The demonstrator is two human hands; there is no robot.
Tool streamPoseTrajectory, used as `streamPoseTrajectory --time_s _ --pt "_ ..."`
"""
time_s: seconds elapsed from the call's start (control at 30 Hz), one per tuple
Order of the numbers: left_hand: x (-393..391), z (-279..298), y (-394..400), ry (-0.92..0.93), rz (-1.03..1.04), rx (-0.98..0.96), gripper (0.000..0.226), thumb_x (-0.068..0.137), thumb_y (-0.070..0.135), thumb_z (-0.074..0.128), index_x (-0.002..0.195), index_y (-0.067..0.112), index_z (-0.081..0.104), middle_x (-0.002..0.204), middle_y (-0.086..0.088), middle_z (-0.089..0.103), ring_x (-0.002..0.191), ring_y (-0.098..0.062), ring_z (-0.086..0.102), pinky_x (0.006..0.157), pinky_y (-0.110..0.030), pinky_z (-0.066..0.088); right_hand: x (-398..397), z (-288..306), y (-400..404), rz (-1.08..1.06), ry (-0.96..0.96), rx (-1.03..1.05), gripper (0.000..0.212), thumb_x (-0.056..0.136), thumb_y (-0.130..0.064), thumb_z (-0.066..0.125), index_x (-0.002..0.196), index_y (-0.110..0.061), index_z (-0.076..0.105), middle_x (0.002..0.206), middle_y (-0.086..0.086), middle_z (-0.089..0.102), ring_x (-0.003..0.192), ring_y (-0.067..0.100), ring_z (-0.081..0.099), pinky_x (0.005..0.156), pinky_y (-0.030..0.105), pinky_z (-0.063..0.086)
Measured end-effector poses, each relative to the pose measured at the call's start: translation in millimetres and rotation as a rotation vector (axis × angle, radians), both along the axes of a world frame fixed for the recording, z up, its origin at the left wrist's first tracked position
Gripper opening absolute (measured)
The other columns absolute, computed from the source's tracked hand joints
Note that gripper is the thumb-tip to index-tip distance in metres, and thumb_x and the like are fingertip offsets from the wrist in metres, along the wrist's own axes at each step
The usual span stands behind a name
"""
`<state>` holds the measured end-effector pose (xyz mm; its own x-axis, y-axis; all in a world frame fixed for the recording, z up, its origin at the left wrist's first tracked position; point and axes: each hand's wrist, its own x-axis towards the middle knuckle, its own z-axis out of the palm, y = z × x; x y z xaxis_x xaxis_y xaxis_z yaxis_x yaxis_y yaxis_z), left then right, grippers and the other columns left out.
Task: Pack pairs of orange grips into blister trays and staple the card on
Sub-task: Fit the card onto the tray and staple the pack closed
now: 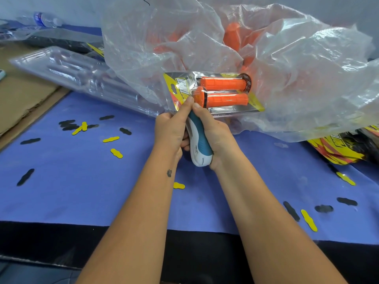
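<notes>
Blister pack: we have one filled blister tray with its printed card held up off the table, in front of the big clear bag near the far edge.
Grips: two orange grips lie side by side in the tray's pockets, flanges toward the card's hang-hole end.
Stapler: a teal-and-white stapler has its nose at the near left corner of the pack; we cannot see the mouth itself.
Left hand: our left hand is wrapped around the stapler, thumb stretched up onto the card's edge.
Right hand: our right hand is clamped on the stapler body from the other side.
Risk, thumb: the thumb tips sit close to the nose, so a squeeze could pinch them.
Risk, slip: nothing but the stapler and thumbs seems to steady the pack; it could pivot, and the staple may land crooked or miss the tray's flange.
Risk, layers: if card and tray shift apart, we judge the staple catches only one.
Risk, bag: loose film of the plastic bag just behind could get caught in.
</notes>
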<state>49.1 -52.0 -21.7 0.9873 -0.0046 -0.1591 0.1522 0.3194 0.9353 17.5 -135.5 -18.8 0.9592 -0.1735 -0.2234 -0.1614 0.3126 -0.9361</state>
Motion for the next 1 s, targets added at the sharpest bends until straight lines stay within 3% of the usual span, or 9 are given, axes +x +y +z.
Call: streamPoseTrajectory --time_s 0.1,0.27,0.37,0.47,0.6,0.7,0.8,0.87,1.0 --pt "0.3 -0.1 1.1 -0.005 -0.024 0.024 0.048 0.082 0.049 0.071 0.063 0.017 0.041 0.041 0.003 0.035 0.030 -0.012 0.033 0.036 -0.015 0.026 -0.1 -0.8 0.7 0.011 -0.023 0.002 0.039 0.084 -0.044 0.071 0.064 -0.010 0.072 0.064 0.016 0.068 0.050 0.027 0.064 0.049 0.030 0.053" --pt "2.2 1.2 8.6 0.092 -0.169 -0.095 0.052 0.092 0.053 0.047 0.056 0.016 0.050 0.047 -0.002 0.035 0.032 -0.015 0.028 0.034 -0.016 0.023 -1.8 -2.1 0.2 0.055 -0.055 -0.004 0.063 0.073 -0.054 0.065 0.094 0.006 0.071 0.071 0.020 0.068 0.054 0.029 0.063 0.053 0.031 0.054" --pt "2.9 1.0 9.6 0.081 -0.138 -0.132 0.044 0.094 0.046 0.048 0.069 0.012 0.060 0.052 -0.005 0.049 0.038 -0.018 0.041 0.035 -0.019 0.033 -3.4 -1.1 -11.2 0.183 -0.069 -0.063 0.055 0.074 -0.053 0.065 0.094 -0.002 0.071 0.073 0.015 0.067 0.061 0.027 0.064 0.054 0.030 0.052" --pt "5.7 2.3 10.1 0.081 -0.043 -0.205 0.025 0.094 0.032 0.054 0.082 0.011 0.062 0.066 -0.006 0.063 0.059 -0.019 0.062 0.054 -0.028 0.053 -7.1 0.0 -29.5 0.278 -0.057 -0.264 0.059 0.065 -0.057 0.073 0.096 -0.008 0.072 0.077 0.008 0.068 0.069 0.023 0.066 0.056 0.032 0.053" --pt "10.7 2.8 12.6 0.066 -0.008 -0.279 0.020 0.094 0.025 0.054 0.087 0.011 0.065 0.072 -0.007 0.067 0.061 -0.020 0.062 0.061 -0.029 0.051 -14.2 3.3 -49.0 0.455 -0.049 -0.468 0.045 0.064 -0.056 0.076 0.092 -0.021 0.075 0.080 0.003 0.073 0.068 0.019 0.069 0.059 0.030 0.054" --pt "12.2 1.9 14.7 0.065 -0.043 -0.246 0.018 0.093 0.025 0.054 0.091 0.012 0.066 0.076 -0.008 0.069 0.061 -0.020 0.064 0.062 -0.029 0.053 -16.9 6.8 -57.1 0.489 -0.059 -0.544 0.032 0.066 -0.054 0.074 0.085 -0.028 0.076 0.076 -0.006 0.072 0.067 0.009 0.065 0.058 0.022 0.049" --pt "11.5 -0.9 15.0 0.018 -0.064 -0.159 0.005 0.090 0.017 0.062 0.086 0.014 0.064 0.078 -0.007 0.066 0.062 -0.016 0.065 0.059 -0.027 0.055 -17.3 9.0 -60.6 0.473 -0.052 -0.675 0.035 0.066 -0.054 0.077 0.086 -0.026 0.077 0.075 -0.011 0.072 0.065 0.002 0.063 0.059 0.018 0.046" --pt "11.2 -3.4 14.6 -0.038 -0.056 -0.090 0.011 0.087 0.009 0.067 0.079 0.016 0.064 0.071 0.000 0.067 0.062 -0.012 0.064 0.059 -0.024 0.055 -15.3 7.6 -63.3 0.386 -0.070 -0.814 0.037 0.068 -0.054 0.080 0.085 -0.021 0.075 0.074 -0.012 0.070 0.064 0.002 0.061 0.062 0.022 0.046" --pt "9.5 -5.7 13.2 -0.077 -0.020 -0.045 0.018 0.086 0.004 0.068 0.074 0.018 0.065 0.063 0.006 0.067 0.058 -0.006 0.063 0.059 -0.019 0.054 -13.7 1.8 -76.1 0.117 -0.109 -0.868 0.025 0.073 -0.060 0.073 0.086 -0.039 0.068 0.084 -0.027 0.070 0.080 -0.012 0.064 0.064 0.008 0.048"
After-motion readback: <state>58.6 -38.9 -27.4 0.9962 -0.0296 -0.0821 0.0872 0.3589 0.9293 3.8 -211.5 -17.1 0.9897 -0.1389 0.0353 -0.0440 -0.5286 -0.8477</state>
